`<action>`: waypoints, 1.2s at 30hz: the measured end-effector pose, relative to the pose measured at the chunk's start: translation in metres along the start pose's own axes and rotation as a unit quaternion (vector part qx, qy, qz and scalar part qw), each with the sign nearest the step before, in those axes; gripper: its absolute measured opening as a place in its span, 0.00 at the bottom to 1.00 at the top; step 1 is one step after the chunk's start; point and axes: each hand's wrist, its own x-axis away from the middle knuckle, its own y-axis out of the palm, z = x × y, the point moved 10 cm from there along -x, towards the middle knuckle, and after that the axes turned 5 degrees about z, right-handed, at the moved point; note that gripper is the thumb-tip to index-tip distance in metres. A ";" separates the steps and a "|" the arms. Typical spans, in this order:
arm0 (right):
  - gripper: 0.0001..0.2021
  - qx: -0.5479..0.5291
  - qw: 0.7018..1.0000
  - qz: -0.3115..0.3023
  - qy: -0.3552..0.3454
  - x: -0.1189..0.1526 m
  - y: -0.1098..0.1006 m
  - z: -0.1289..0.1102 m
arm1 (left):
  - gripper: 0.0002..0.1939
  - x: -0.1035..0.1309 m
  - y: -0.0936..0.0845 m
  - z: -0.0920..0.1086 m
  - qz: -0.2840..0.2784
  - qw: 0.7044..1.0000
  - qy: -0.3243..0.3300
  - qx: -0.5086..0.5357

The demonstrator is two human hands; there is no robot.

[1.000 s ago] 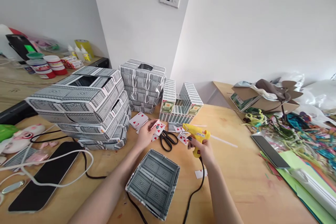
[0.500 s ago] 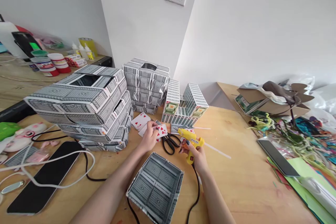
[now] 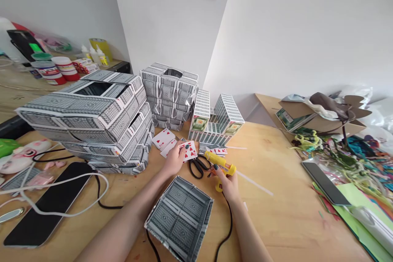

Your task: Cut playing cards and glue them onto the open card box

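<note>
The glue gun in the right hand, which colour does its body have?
The glue gun has a yellow body, seen in the head view.

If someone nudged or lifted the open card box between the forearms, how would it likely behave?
The open box is probably light for its size, since it looks built of thin card. It might bend if squeezed hard, as its rim looks thin. Being low and broad-based, it would likely slide rather than tip.
</note>
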 end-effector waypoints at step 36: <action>0.11 0.225 0.962 -0.016 -0.154 0.008 0.015 -0.013 | 0.04 0.009 0.010 0.010 -0.012 0.994 0.083 -0.071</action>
